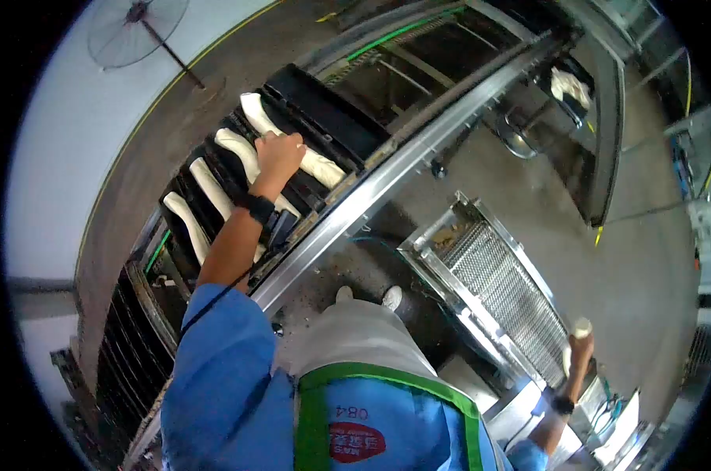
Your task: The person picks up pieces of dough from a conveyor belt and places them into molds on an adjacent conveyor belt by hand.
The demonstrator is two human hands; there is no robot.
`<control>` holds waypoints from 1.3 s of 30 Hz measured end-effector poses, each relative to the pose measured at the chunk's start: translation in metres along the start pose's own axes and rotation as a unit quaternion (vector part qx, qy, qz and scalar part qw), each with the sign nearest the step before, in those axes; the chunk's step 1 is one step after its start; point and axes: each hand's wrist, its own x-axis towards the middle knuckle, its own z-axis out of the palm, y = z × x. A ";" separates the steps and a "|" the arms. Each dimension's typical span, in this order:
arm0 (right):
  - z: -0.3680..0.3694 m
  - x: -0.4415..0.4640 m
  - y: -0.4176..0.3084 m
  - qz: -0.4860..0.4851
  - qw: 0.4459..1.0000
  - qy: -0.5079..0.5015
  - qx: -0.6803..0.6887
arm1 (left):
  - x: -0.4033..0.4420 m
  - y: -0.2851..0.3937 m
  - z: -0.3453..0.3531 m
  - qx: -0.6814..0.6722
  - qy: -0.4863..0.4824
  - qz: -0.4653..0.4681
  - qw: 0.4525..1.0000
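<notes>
My left hand (281,161) is closed over the middle of a long cream-coloured piece (321,167), whose kind I cannot make out. This piece lies in a black trough (324,110) of the conveyor. Similar long pieces (212,186) lie in neighbouring troughs, partly covered by my left forearm. Off to the lower right, my right hand (581,348) grips another cream-coloured piece (582,326). One end shows above the fist and a part of it below. The right hand is beside the end of a metal mesh conveyor (497,271).
A steel rail (394,177) edges the trough conveyor in front of me. A round stool (520,141) and a pale crumpled item (570,88) are at upper right. Steel equipment (520,412) stands at lower right. A fan (139,16) stands beyond the conveyor.
</notes>
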 end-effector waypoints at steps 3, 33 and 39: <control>-0.067 -0.003 -0.110 0.027 0.979 0.028 0.199 | 0.000 -0.033 0.025 0.051 0.022 -0.039 0.998; 0.266 -0.038 -0.574 -0.727 0.682 -0.042 -0.065 | -0.055 -0.115 -0.059 -0.068 0.109 -0.057 0.990; 0.277 -0.044 -0.595 -0.716 0.683 0.022 -0.145 | 0.015 -0.151 -0.050 -0.082 -0.152 -0.122 0.977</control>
